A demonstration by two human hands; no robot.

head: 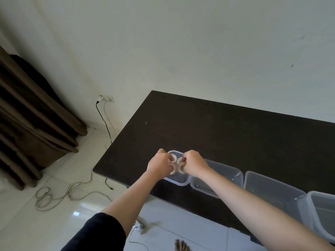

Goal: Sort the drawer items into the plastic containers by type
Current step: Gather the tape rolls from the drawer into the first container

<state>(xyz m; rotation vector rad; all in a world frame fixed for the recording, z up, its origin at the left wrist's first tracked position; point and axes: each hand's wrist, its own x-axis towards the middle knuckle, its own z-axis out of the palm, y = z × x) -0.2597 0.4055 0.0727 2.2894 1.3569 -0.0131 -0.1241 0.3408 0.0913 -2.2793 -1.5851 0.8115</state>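
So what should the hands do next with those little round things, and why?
Probably let go, so the rings drop in. Both the left hand and the right hand hold small rings in curled fingers right over the leftmost clear container on the dark table. The picture is blurry there, so what the rings are cannot be told.

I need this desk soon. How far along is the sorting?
Early, it seems. Both the left hand and the right hand hold small ring-shaped items over the leftmost container. The three other containers on the table look empty, so most sorting looks undone.
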